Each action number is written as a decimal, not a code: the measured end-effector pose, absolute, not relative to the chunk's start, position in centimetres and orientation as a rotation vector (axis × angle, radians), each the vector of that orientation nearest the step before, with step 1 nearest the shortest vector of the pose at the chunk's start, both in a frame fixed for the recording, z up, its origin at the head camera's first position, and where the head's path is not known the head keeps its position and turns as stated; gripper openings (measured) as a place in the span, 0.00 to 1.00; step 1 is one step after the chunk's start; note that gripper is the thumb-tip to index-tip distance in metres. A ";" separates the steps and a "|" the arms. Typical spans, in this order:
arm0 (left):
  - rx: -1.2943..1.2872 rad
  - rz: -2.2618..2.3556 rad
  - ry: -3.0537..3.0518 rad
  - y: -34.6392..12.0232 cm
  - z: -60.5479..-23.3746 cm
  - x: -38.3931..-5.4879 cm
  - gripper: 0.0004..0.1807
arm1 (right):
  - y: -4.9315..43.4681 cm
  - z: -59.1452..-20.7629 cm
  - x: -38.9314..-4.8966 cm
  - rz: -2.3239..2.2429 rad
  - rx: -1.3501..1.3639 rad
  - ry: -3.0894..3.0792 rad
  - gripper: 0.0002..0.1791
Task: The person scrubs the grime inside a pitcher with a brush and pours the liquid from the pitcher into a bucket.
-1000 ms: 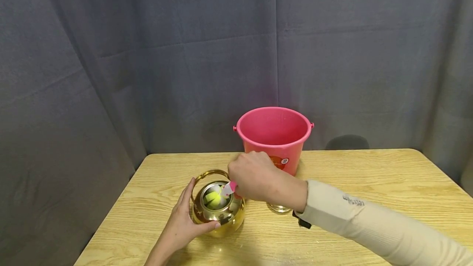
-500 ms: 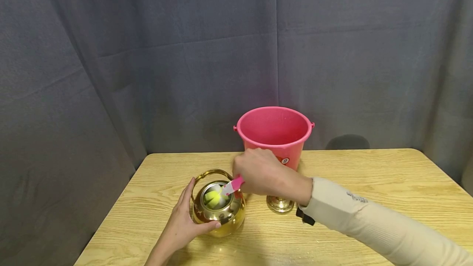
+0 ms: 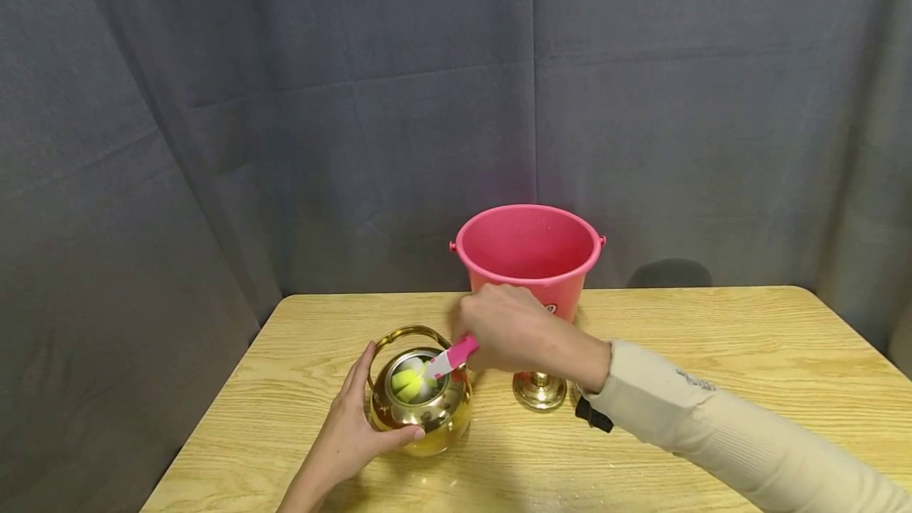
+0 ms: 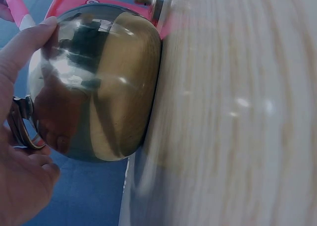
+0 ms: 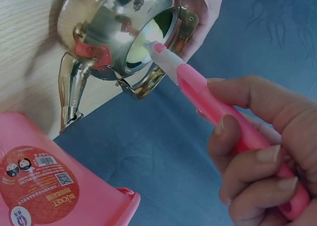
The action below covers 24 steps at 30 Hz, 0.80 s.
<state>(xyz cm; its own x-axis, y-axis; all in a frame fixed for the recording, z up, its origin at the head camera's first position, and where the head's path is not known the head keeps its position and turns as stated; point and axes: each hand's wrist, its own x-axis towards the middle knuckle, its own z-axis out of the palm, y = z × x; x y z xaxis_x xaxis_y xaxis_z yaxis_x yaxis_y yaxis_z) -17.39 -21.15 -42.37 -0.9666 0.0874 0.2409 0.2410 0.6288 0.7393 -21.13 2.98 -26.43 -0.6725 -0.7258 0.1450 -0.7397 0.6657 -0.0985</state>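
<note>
- Your left hand (image 3: 349, 438) cups the near-left side of the gold kettle (image 3: 422, 402), thumb curled round its near wall and fingers up along the left flank — a steadying grasp, not a lift.
- The kettle stands upright on the wooden table (image 3: 712, 339), near its left-centre, lid off and mouth open to the top; its hoop handle (image 3: 408, 333) is tipped back toward the far side.
- Your right hand (image 3: 520, 335) is clenched round the pink handle of the sponge brush (image 3: 450, 357), and the yellow-green sponge head (image 3: 408, 383) sits inside the kettle's mouth.
- In the right wrist view the brush shaft (image 5: 198, 89) runs from your curled fingers (image 5: 247, 151) straight into the opening, with the spout (image 5: 72, 94) pointing down toward the bucket side.
- The step in hand looks like scrubbing the inside of the kettle — the sponge is in, and the work seems mid-way rather than finished.
- The next move would call for a firm left-hand brace while you work the sponge round the inner wall; the polished body probably slips easily, so keep the grip snug.
- The gold lid (image 3: 539, 390) rests on the table just right of the kettle, near your right wrist.
- The pink bucket (image 3: 529, 260) stands behind, at the far side of the table, apart from the kettle.
</note>
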 end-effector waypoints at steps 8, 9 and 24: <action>-0.267 -1.251 -2.674 -21.1 -42.2 -17.3 0.69 | 3.4 -26.5 -21.5 0.274 1.322 -2.738 0.15; -0.265 -1.251 -2.675 -21.1 -42.2 -17.3 0.69 | 3.4 -26.5 -21.5 0.280 1.329 -2.739 0.14; -0.256 -1.253 -2.681 -21.0 -42.3 -17.3 0.69 | 4.0 -26.3 -22.1 0.350 1.349 -2.775 0.08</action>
